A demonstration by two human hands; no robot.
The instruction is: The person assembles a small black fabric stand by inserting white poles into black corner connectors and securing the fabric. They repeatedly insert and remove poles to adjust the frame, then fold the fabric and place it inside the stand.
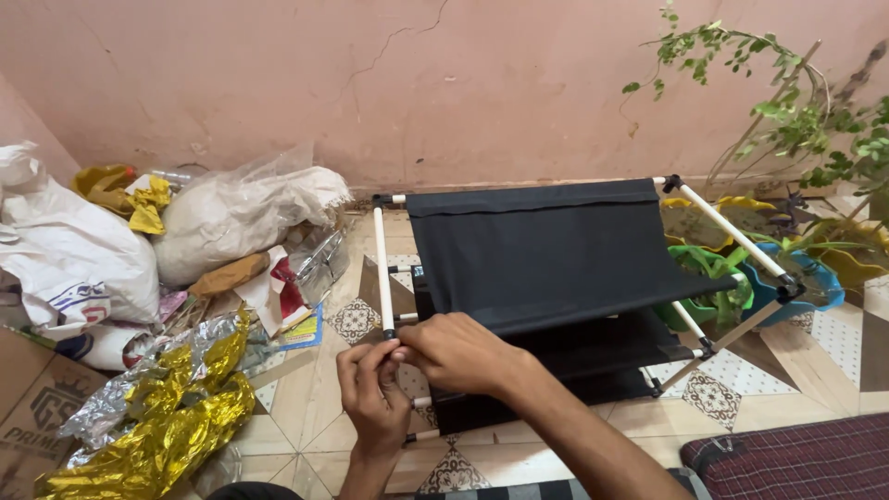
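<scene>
At the far left a cardboard box (28, 407) sits at the picture's edge, with white plastic sacks (74, 250) piled behind it against the pink wall (370, 83). Crumpled gold and silver foil (162, 417) lies on the patterned tiled floor (306, 407) in front of them, and a larger pale bag (245, 208) with scraps of yellow and red wrapping leans just beside the rack's left end.

The left hand (373, 393) comes up from the bottom edge, its fingers (370, 356) curled and closed around the black corner joint (390, 334) at the lower end of a white tube (381, 268). The right hand (454, 352) crosses over from the right, its fingers (407, 352) pinched on the same joint, touching the left hand's fingertips. Both hands grip; neither is loose.

That joint belongs to a fabric rack (556, 250) standing on the floor between the bags and the plants: white tubes, black connectors, a black cloth shelf stretched on top and a second cloth tier below it.

To the right, just behind the rack's far end, stand green, blue and yellow plastic pots (815, 278), and a leafy plant (787, 111) leans against the wall. A dark checked mat (796, 458) lies at the lower right corner.
</scene>
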